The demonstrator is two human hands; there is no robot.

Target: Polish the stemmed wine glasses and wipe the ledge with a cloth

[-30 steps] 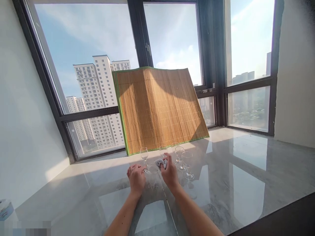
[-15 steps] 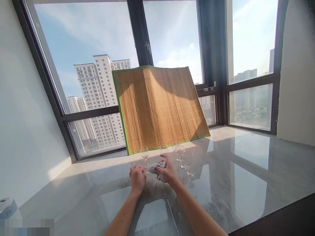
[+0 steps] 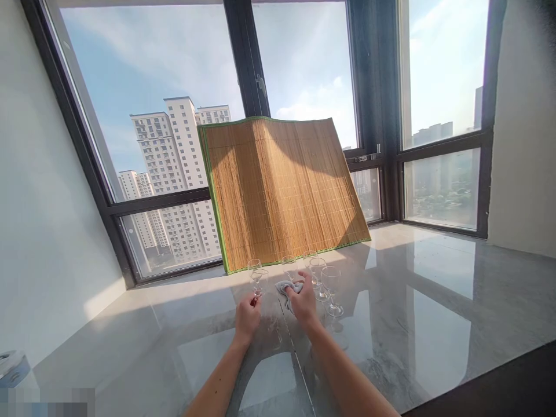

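Note:
My left hand (image 3: 247, 318) is closed round the stem of a clear wine glass (image 3: 259, 281) and holds it upright just above the marble counter (image 3: 412, 324). My right hand (image 3: 302, 302) rests on the counter with its fingers closed on a small grey cloth (image 3: 286, 287). Several more wine glasses stand close by: one (image 3: 253, 266) right behind the held glass, one (image 3: 288, 266) behind the cloth, and three (image 3: 324, 281) bunched just right of my right hand.
A bamboo mat with a green edge (image 3: 282, 191) leans against the window behind the glasses. Dark window frames (image 3: 247, 63) line the back, with a white wall (image 3: 39, 220) on the left. A blue and white object (image 3: 11, 366) sits at the counter's near left corner.
My left hand has turned the glass from lying sideways against the cloth to upright. My right hand has drawn the cloth away from the glass and lowered it to the counter.

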